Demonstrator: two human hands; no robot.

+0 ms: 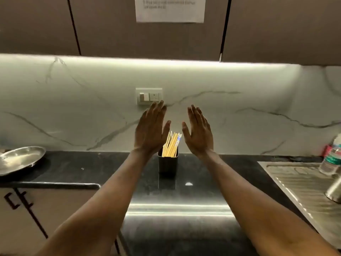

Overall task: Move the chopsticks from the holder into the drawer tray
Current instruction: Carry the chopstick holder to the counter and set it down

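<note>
A bundle of pale wooden chopsticks (172, 144) stands upright in a black square holder (168, 166) on the dark countertop (103, 169), near the marble backsplash. My left hand (150, 129) is raised just left of the chopsticks, fingers straight and pointing up, holding nothing. My right hand (199, 131) is raised just right of them, also flat with straight fingers. Neither hand touches the chopsticks or the holder. No drawer tray is in view.
A steel plate (20, 159) lies at the left end of the counter. At the right is a steel sink drainboard (299, 183) with a plastic bottle (332, 157) and a steel cup (335, 191). Cabinet fronts (24, 215) are below left; a switch plate (149, 96) is on the wall.
</note>
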